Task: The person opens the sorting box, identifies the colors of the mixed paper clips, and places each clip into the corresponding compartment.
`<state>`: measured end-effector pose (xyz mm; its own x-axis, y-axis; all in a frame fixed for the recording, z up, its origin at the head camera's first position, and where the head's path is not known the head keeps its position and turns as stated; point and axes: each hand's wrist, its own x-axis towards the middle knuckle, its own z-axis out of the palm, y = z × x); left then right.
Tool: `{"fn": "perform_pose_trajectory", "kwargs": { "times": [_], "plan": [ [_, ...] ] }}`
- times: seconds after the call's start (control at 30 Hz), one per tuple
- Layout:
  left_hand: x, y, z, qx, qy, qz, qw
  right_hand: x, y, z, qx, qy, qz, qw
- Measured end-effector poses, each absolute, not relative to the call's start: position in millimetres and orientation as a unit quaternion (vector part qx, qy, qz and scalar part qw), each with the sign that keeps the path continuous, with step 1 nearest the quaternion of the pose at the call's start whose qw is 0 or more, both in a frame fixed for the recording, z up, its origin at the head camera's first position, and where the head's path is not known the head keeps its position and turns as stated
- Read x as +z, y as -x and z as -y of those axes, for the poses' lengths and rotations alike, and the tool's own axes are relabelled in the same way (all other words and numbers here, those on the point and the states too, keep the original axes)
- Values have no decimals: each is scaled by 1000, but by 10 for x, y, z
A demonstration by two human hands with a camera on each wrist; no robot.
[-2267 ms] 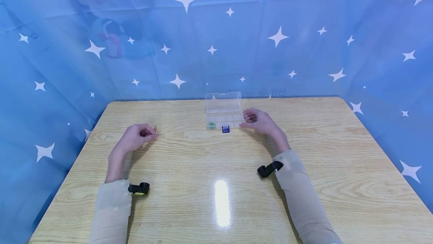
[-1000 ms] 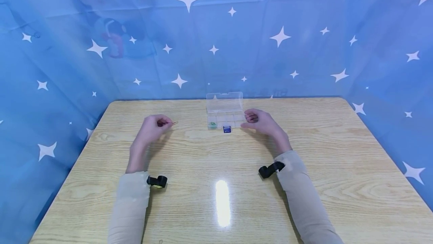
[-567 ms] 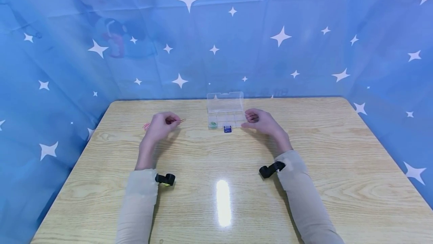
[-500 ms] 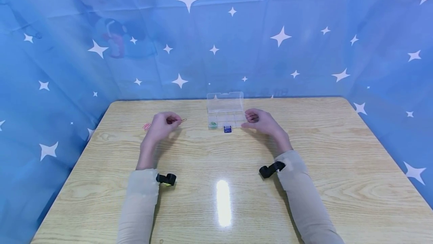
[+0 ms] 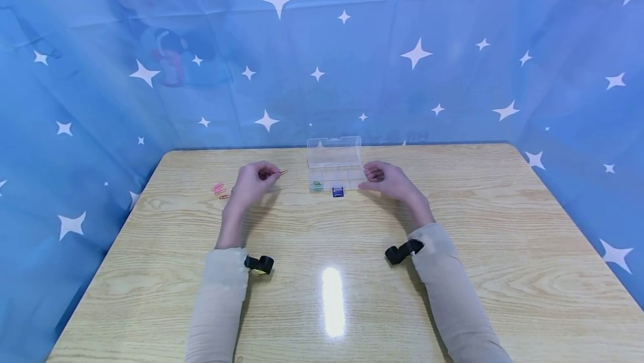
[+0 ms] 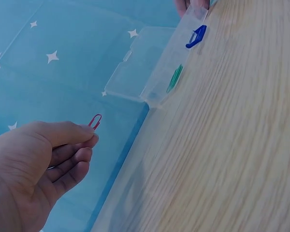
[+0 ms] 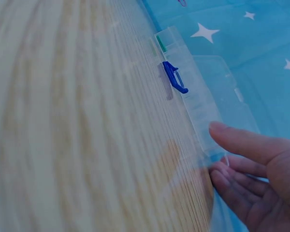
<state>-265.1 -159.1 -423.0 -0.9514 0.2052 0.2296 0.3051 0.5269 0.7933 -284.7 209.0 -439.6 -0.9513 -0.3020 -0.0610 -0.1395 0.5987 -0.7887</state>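
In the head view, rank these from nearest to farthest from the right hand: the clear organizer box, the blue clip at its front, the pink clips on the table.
1. clear organizer box: touching the right hand, just to its left.
2. blue clip: at the box's front edge, farther left.
3. pink clips: far left on the table, beyond the left hand.

Head overview; wrist close-ups share box.

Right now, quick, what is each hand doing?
Left hand: pinches a red paper clip above the table.
Right hand: open, thumb and fingers resting against the clear box, holding nothing.
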Motion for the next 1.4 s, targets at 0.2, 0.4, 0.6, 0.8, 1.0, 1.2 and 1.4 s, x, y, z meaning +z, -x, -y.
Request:
{"fn": "perform_pose_trajectory", "kwargs": {
  "times": [0.2, 0.4, 0.6, 0.8, 1.0, 1.2, 1.4],
  "plan": [
    [-4217, 2663, 1485, -467, 144, 870, 63, -4388, 2840, -2085, -431, 129, -888, 96],
    [-4206, 2684, 1369, -470, 150, 867, 74, -4387, 2844, -2087, -431, 129, -888, 95],
    [-4234, 2747, 1260, -474, 156, 863, 76, -4376, 2832, -2093, -433, 126, -887, 97],
    [-4235, 2778, 1165, -480, 150, 861, 69, -4375, 2832, -2094, -432, 126, -888, 99],
    [-4218, 2785, 1070, -489, 147, 857, 65, -4362, 2817, -2092, -434, 123, -887, 102],
    [-4242, 2816, 991, -485, 144, 860, 63, -4378, 2836, -2094, -436, 123, -886, 102],
    [-4264, 2846, 911, -476, 147, 865, 61, -4372, 2834, -2093, -437, 124, -885, 103]
  ]
}}
